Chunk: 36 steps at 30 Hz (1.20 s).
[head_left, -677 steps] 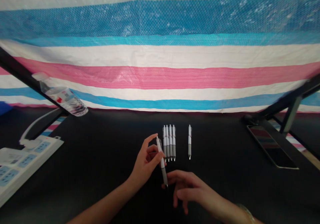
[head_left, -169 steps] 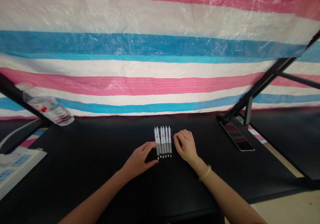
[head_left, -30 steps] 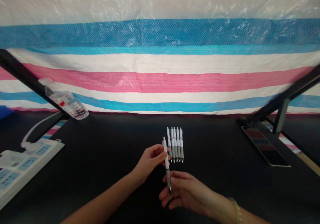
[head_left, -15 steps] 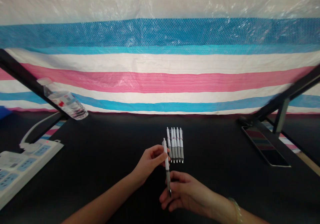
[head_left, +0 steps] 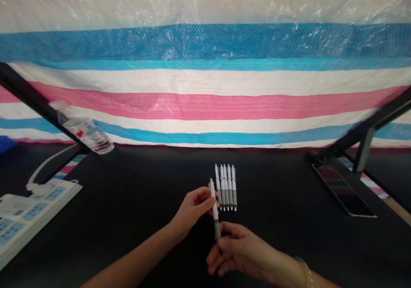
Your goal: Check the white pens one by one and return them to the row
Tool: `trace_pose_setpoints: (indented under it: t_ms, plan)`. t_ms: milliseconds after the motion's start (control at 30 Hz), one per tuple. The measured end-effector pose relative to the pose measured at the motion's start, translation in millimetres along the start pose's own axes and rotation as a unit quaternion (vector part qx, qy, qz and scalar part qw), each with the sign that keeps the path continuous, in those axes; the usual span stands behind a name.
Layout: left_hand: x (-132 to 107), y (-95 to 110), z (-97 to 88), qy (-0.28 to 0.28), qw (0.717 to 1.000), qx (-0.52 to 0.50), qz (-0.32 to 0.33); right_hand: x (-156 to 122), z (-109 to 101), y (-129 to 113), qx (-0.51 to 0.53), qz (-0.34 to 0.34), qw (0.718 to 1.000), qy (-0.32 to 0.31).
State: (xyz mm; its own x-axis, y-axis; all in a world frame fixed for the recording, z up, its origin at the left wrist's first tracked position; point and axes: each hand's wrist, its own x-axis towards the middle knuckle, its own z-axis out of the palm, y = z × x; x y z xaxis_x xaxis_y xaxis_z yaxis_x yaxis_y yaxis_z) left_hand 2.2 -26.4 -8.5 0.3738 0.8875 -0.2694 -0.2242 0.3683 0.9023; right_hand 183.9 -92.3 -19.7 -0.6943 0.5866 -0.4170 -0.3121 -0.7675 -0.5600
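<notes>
A white retractable pen (head_left: pixel 214 202) with a grey grip is held off the table, tilted, its clicker end pointing away from me. My left hand (head_left: pixel 195 206) pinches its white barrel between thumb and fingers. Lower down, my right hand (head_left: pixel 236 247) has its thumb and fingers closed around the grey grip near the tip, which they hide. Just beyond my hands, several matching pens (head_left: pixel 226 187) lie side by side in a row, clickers away from me and tips towards me.
A white power strip (head_left: pixel 41 213) with a plugged-in cable lies at the left. Behind it a clear water bottle (head_left: pixel 86 131) leans by a black frame bar. At the right a dark smartphone (head_left: pixel 343 189) lies flat on the black table (head_left: pixel 276 185). A striped sheet (head_left: pixel 205 106) hangs behind.
My right thumb and fingers have closed on the pen's grip end, covering the tip that showed before. My left hand keeps its hold; the row of pens is unchanged.
</notes>
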Motion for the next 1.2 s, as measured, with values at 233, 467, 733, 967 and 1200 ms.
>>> trace_pose_setpoints:
  t_ms: [233, 467, 733, 967, 1200]
  plan:
    - [-1, 1, 2.3, 0.016, 1.0, 0.006, 0.008, 3, -6, 5, -0.032, 0.009, 0.999, -0.022]
    - [-2, -4, 6.3, 0.04, 0.998, -0.044, 0.022, 10, -14, 9, -0.069, -0.006, 0.997, -0.026]
    - [-3, 1, 5.9, 0.059, 0.996, -0.032, 0.055, 8, -10, 2, -0.093, -0.013, 0.996, 0.012]
    - [0, -1, 4.6, 0.096, 0.992, -0.04, 0.069, 8, -1, 2, -0.133, -0.003, 0.989, 0.057]
    - [7, 12, -5.3, 0.13, 0.983, -0.099, 0.079, 5, -1, 6, -0.14, 0.008, 0.988, 0.058]
